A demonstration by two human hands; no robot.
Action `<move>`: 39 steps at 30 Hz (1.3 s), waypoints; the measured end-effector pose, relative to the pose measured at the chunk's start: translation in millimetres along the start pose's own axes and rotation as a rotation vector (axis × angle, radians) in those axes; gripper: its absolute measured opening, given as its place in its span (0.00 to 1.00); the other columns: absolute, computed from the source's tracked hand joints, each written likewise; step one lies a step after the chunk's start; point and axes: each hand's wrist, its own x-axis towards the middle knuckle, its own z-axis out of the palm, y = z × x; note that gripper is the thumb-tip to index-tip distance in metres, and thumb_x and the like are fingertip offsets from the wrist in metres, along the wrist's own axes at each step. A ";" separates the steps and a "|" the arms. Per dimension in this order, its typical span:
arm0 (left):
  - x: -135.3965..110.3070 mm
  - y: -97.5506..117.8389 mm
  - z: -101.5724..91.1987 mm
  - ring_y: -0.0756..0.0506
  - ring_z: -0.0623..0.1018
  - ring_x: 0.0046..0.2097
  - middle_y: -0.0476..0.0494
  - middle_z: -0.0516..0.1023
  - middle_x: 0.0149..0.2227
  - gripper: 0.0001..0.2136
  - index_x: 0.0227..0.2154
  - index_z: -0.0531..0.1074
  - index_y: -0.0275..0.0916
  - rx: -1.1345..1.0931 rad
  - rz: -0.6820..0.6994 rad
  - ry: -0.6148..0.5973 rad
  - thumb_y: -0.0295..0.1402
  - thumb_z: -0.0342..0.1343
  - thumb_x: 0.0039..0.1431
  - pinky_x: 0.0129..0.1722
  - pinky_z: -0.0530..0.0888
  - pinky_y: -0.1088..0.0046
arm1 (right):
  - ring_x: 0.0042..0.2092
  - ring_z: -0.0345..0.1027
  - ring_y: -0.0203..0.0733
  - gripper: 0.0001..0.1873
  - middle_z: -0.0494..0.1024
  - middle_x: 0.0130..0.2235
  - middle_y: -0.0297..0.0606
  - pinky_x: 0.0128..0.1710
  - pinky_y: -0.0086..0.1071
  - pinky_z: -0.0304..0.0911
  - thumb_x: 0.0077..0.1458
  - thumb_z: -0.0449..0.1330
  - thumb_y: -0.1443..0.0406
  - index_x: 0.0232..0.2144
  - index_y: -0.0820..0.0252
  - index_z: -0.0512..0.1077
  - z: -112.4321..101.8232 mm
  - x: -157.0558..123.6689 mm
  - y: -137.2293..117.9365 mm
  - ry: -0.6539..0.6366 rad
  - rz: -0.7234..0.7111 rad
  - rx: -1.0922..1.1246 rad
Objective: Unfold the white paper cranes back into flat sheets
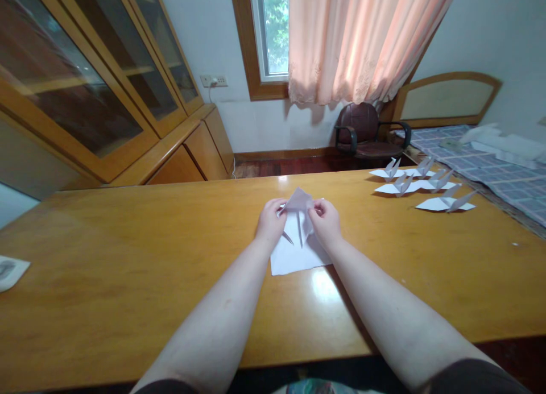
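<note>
A half-folded white paper figure (299, 207) with thin points hanging down is pinched between both hands above the wooden table (128, 252). My left hand (270, 222) grips its left side with closed fingers. My right hand (326, 222) grips its right side the same way. Under the hands a flat white sheet of paper (294, 258) lies on the table.
Several finished white paper cranes (422, 186) stand at the table's far right. A paper scrap (11, 270) lies at the left edge. Beyond the table are a glass-fronted wooden cabinet (98, 87), a dark armchair (367, 133), a curtained window and a bed (490, 166).
</note>
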 end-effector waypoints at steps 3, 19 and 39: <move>-0.1 2.6 -2.5 0.44 0.74 0.45 0.44 0.76 0.39 0.11 0.35 0.75 0.39 0.075 -0.035 -0.011 0.25 0.52 0.50 0.46 0.71 0.67 | 0.39 0.67 0.43 0.05 0.72 0.33 0.37 0.41 0.38 0.61 0.49 0.55 0.66 0.22 0.56 0.64 -2.5 -2.1 -6.1 -0.015 -0.164 -0.021; -0.2 3.7 -4.4 0.45 0.76 0.37 0.46 0.78 0.33 0.05 0.32 0.73 0.40 0.053 -0.258 0.027 0.32 0.54 0.51 0.38 0.70 0.70 | 0.37 0.65 0.41 0.05 0.70 0.31 0.36 0.39 0.35 0.62 0.50 0.55 0.67 0.24 0.56 0.63 -6.0 -4.7 -10.1 0.034 -0.268 -0.222; -5.4 12.3 -4.8 0.47 0.73 0.40 0.46 0.74 0.38 0.11 0.36 0.71 0.40 -0.001 0.112 -0.009 0.23 0.52 0.48 0.42 0.71 0.69 | 0.33 0.67 0.41 0.07 0.75 0.31 0.36 0.32 0.31 0.58 0.45 0.57 0.62 0.30 0.57 0.67 -5.1 -1.7 -8.9 -0.048 0.172 -0.223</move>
